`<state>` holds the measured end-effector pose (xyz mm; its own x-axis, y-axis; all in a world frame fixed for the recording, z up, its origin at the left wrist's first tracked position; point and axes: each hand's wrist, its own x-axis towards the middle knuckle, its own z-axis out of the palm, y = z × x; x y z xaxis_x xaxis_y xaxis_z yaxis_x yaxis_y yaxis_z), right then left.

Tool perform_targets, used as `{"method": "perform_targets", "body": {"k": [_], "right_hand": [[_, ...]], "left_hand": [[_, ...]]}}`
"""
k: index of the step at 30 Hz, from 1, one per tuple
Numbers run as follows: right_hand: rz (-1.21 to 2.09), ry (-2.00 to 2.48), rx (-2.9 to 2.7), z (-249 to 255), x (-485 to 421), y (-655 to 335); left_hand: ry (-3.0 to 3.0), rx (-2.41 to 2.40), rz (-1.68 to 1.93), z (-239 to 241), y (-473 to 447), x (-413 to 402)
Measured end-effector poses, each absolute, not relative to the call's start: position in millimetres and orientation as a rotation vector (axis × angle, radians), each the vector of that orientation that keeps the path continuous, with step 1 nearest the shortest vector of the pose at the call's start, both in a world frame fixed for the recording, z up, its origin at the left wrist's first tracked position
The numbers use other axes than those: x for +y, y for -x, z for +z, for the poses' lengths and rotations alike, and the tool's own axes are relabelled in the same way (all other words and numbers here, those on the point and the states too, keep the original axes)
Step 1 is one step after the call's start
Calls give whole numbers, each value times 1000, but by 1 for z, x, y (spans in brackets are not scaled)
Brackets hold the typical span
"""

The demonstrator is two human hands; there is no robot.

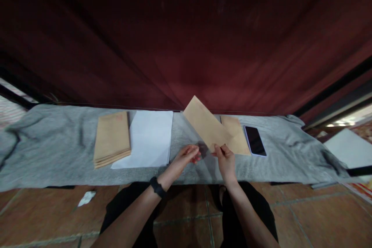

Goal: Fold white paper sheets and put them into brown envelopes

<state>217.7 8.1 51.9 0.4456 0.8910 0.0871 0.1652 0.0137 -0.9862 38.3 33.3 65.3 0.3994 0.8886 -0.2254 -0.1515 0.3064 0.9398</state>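
Note:
A brown paper envelope (205, 121) is pinched at its lower end in my right hand (225, 162), tilted up and to the left above the cloth. Just left of it hovers my left hand (189, 154), with curled fingers and nothing visible in them; whether the fingertips touch is hard to make out. Partly behind the held envelope, another brown envelope (240, 139) lies on the cloth. To the left are a stack of brown envelopes (113, 135) and white paper sheets (152, 135), the stack overlapping the sheets' left edge.
A grey cloth (279, 135) covers the long narrow surface in front of me. Beside the flat envelope lies a phone (255, 141). Dark red fabric (186, 46) rises behind the surface. A crumpled white scrap (86, 198) is on the tiled floor (186, 205).

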Motion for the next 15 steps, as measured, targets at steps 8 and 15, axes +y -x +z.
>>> {"method": "perform_targets", "body": {"k": [8, 15], "right_hand": [[1381, 1160, -466, 38, -4, -186], [1522, 1087, -464, 38, -8, -187]], "left_hand": [[-944, 838, 864, 53, -42, 33], [-991, 966, 808, 46, -39, 40]]}}
